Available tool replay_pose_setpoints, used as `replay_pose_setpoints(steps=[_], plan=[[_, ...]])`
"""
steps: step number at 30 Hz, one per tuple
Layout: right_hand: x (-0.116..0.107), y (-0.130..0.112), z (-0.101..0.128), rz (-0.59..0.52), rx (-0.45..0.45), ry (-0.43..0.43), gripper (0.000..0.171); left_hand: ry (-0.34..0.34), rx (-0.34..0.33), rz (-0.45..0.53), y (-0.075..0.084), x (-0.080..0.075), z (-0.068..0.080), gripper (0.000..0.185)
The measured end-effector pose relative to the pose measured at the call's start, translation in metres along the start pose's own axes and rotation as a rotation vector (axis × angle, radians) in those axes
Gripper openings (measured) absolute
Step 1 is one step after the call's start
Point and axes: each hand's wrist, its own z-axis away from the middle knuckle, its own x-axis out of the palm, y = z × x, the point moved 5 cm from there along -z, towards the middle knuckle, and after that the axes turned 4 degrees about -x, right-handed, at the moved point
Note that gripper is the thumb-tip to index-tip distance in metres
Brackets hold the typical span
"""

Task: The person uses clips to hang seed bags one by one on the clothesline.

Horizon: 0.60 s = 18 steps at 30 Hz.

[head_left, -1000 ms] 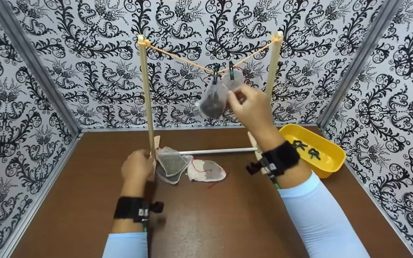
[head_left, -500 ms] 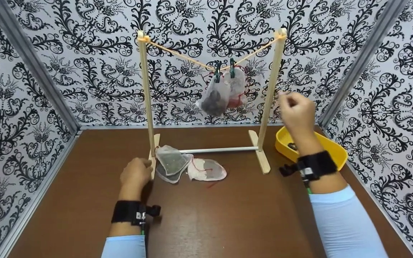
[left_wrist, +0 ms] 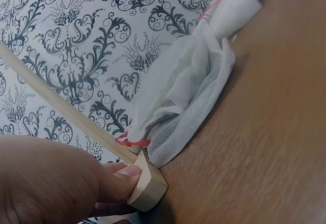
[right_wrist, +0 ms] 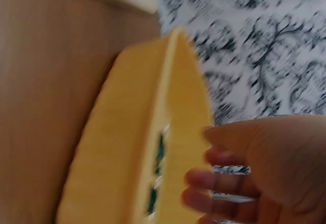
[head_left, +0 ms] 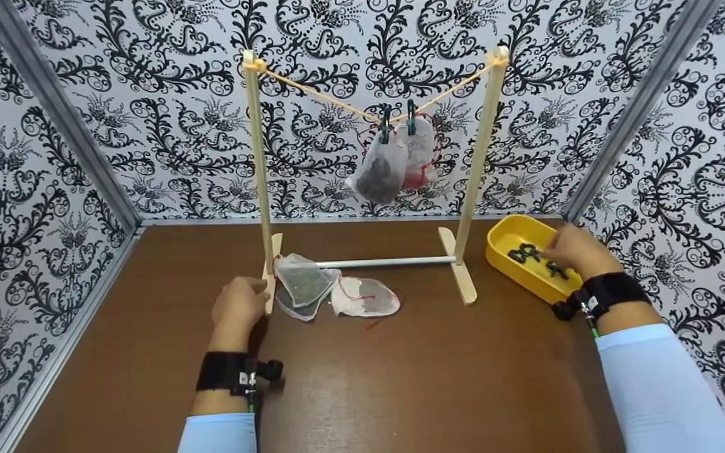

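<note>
At the left foot of the wooden rack (head_left: 267, 277), my left hand (head_left: 238, 306) grips the base, thumb pressed on its end. Just beside it lie mesh bags (head_left: 304, 284) on the table (head_left: 400, 377). Over the yellow tray (head_left: 502, 251) of clips (head_left: 525, 253), my right hand (head_left: 579, 250) hovers, fingers loosely curled, holding nothing I can see.
</note>
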Motion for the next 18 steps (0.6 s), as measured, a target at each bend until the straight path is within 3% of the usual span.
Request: replay_pose_setpoints(steps=[3,7,10,18], plan=[[0.013,0.018,0.004,-0.004,0.021,-0.08,0.035,-0.003,0.003,0.004,0.001,0.0,0.001,0.042],[0.027,0.033,0.003,-0.031,0.035,-0.119,0.065,-0.003,0.008,0.007,-0.001,0.001,0.001,0.042],[0.034,0.037,0.0,-0.059,0.039,-0.142,0.074,-0.003,0.008,0.013,-0.002,0.001,0.002,0.042],[0.039,0.038,-0.002,-0.072,0.071,-0.138,0.06,-0.016,-0.01,0.019,0.001,0.0,0.003,0.042]])
